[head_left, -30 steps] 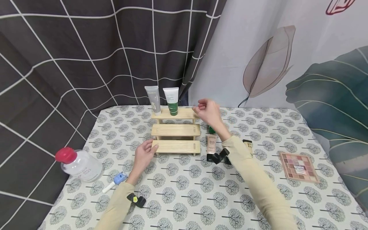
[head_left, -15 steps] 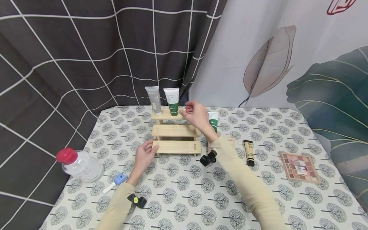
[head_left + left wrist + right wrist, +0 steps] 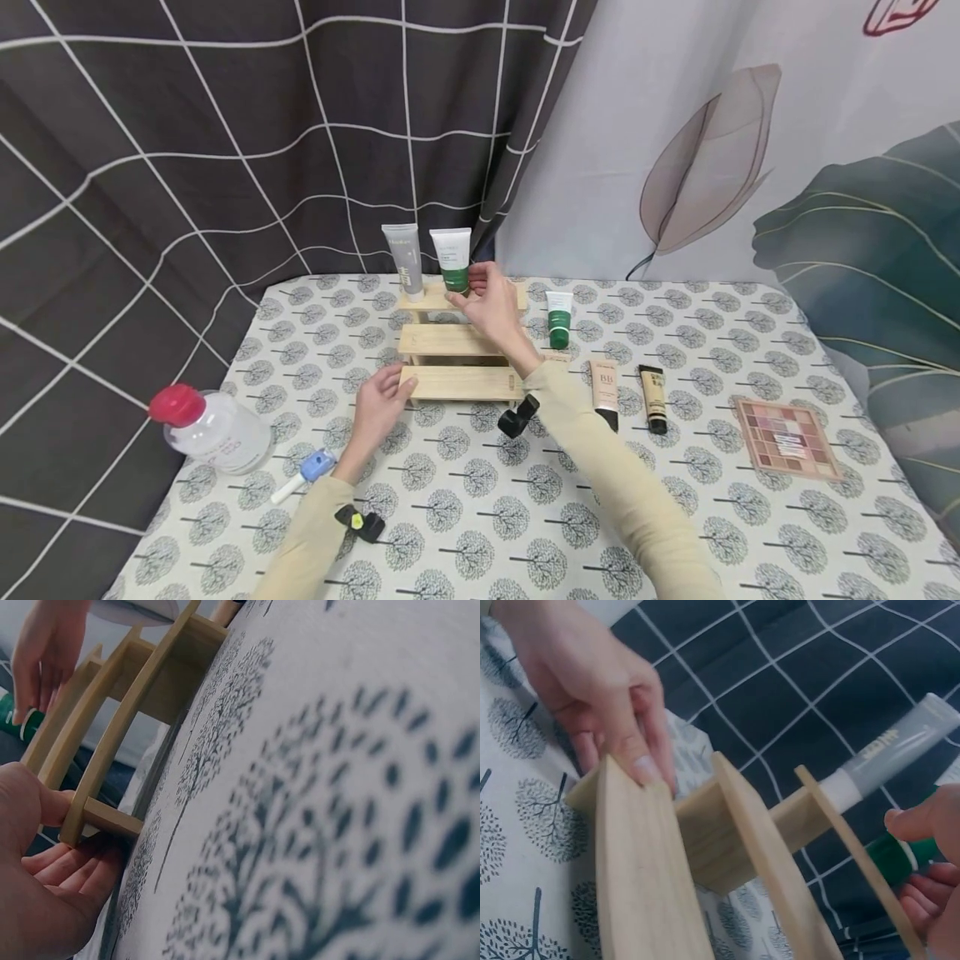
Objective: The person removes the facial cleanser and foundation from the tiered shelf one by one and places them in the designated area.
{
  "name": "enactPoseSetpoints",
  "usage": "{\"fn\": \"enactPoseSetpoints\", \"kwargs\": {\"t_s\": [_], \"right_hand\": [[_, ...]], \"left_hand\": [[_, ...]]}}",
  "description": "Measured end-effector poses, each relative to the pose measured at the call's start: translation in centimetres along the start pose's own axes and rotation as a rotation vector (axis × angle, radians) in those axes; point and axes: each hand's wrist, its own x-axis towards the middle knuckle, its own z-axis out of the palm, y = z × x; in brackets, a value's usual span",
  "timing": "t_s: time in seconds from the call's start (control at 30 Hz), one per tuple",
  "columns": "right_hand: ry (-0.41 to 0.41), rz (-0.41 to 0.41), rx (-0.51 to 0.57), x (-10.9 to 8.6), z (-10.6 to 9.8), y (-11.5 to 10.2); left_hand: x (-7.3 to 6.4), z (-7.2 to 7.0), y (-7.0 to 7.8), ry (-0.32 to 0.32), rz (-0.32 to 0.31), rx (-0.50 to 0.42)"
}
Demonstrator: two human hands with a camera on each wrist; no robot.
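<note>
A three-step wooden display stand (image 3: 461, 383) stands on the cloth. My left hand (image 3: 377, 408) grips the left end of its lowest step, thumb on top and fingers underneath in the left wrist view. On the top step, a white and green squeeze tube (image 3: 452, 250) stands upright on its cap, with a grey squeeze tube (image 3: 405, 258) to its left. My right hand (image 3: 487, 304) has its thumb and fingers on either side of the green tube's lower end. In the right wrist view, the green cap (image 3: 892, 859) shows between thumb and fingertips.
To the right lie a small green and white tube (image 3: 559, 321), a BB cream tube (image 3: 603, 387), a gold tube (image 3: 654, 400) and an eyeshadow palette (image 3: 787, 437). At left are a clear bottle with a red top (image 3: 217, 429) and a blue and white object (image 3: 307, 471).
My right hand has moved left from beyond the stand's right end to the white and green squeeze tube, uncovering the small tubes on the table. The left hand has stayed at the lowest step.
</note>
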Motion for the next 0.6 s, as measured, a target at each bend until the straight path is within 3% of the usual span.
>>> {"fn": "enactPoseSetpoints", "kwargs": {"t_s": [0.33,0.6], "right_hand": [[0.091,-0.026,-0.083,-0.1,1.5,0.1],[0.123,-0.013,-0.023,-0.5,1.2,0.0]], "left_hand": [[0.0,0.0,0.0,0.001,-0.001,0.006],[0.0,0.1,0.0,0.002,0.005,0.001]]}}
